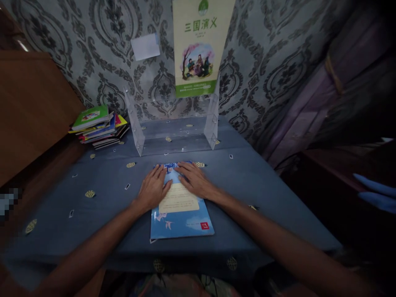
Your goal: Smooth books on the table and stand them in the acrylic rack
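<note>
A blue book (182,225) with a cream text panel lies flat on the cloth-covered table in front of me. Across its far left part rests my left hand (154,187), palm down with the fingers stretched out. My right hand (195,180) lies flat on the far right part of the same book, its fingers extended too. Both hands touch the cover and neither grips anything. Part of the book's far edge is hidden under my fingers. Beyond it stands a clear acrylic rack (211,126) with see-through side panels.
A stack of books (99,123) sits at the table's back left. Above the rack, a green and cream book (198,53) is upright against the patterned wall. A white card (145,47) is on the wall. Right of the table (111,222) is a dark reddish surface (328,173).
</note>
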A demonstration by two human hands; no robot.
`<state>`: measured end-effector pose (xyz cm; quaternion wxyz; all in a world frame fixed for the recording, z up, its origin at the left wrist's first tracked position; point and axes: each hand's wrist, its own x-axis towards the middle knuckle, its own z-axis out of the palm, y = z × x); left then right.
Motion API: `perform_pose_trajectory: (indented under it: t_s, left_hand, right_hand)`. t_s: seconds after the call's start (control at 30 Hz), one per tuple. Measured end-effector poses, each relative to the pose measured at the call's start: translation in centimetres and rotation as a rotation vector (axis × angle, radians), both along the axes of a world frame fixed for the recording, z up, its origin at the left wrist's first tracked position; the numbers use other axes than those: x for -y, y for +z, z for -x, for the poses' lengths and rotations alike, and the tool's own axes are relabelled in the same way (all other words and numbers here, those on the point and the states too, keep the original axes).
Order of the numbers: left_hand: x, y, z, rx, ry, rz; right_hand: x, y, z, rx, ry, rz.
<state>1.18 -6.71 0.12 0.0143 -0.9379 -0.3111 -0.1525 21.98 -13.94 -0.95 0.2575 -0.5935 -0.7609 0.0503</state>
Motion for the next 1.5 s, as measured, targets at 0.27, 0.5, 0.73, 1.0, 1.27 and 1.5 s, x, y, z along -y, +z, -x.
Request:
perform_pose_trajectory:
  t_s: [0.27,0.5,0.73,1.0,1.27,1.5]
  left_hand:
    - [-0.2,-0.2,0.0,0.022,-0.018,-0.002]
    - [-0.2,-0.2,0.0,0.003,-0.02,-0.027]
    - [-0.1,-0.2,0.0,-0.009,-0.01,-0.009]
    - [-0.1,-0.4,0.1,-0.003,0.0,-0.016]
    - [0.0,-0.5,0.3,-0.002,0.056,-0.005]
    - [0.0,-0.5,0.3,-0.019,0.049,-0.017]
  right_hand:
    - [-0.2,0.7,-0.1,0.035,0.015,0.009]
    - [-0.1,0.7,-0.2,0.048,0.007,0.007]
    - [-0.2,0.6,-1.0,0.036,-0.032,-0.001]
    - [-0.2,0.6,-2.2,0.02,-0.104,-0.004]
    - [-0.6,0.4,-3.3,-0.093,-0.14,-0.073]
    - [-0.7,0.6,-3.9,-0.248,-0.206,-0.044]
